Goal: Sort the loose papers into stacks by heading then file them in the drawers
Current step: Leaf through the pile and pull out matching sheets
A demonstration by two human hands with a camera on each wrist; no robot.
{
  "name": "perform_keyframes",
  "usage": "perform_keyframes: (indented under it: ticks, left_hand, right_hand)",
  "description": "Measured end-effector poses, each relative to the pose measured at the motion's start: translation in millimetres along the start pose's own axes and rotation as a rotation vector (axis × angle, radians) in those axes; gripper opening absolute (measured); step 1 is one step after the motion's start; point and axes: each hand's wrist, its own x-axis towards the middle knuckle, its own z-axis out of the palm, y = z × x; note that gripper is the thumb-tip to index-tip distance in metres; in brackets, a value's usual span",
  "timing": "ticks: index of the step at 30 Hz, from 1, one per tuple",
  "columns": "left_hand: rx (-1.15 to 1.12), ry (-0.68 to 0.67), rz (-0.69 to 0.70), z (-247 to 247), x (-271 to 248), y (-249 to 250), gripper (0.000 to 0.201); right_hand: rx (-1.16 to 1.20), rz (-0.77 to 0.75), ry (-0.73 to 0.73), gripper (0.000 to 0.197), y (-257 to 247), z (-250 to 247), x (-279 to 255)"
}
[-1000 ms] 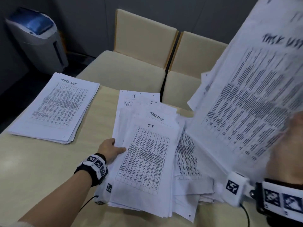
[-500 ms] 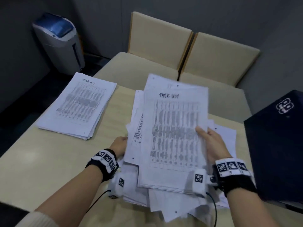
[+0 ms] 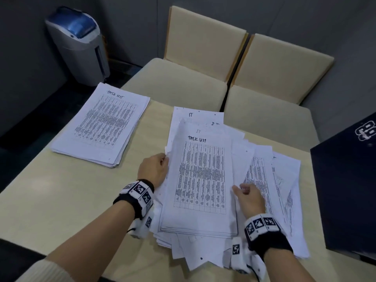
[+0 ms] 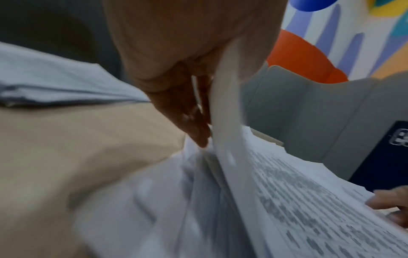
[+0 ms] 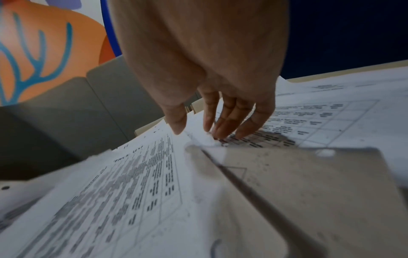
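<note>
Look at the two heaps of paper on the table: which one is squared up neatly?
The far-left stack, headed "Task List", untouched by either hand. The middle heap is fanned out with mixed headings, "IT" and "Task List".

Sorted stack (image 3: 101, 127) left of loose pile (image 3: 262, 174)

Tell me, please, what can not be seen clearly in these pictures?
- Table text on the top sheet: too small in the head view, blurred in both wrist views.
- Lower sheets of the pile: their headings are covered by the sheets above.
- Left hand: its fingers are hidden behind paper edges.
- Dark box: cut by the right edge; no drawers visible.
</note>
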Motion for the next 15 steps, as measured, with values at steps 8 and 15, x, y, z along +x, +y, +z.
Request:
perform_keyframes:
  ticks: [8,15]
  left_hand:
    - [-0.318,-0.230,0.127,-38.7,7.2,52.9,0.038]
    - [-0.166,0.379,0.251,-110.4,20.0,88.6,0.039]
  right_hand:
    - [0.139,0.128,-0.081,0.054,-2.5,-15.1,19.5]
    - [0.152,0.076,-0.063,0.027,-6.4,-17.4,34.8]
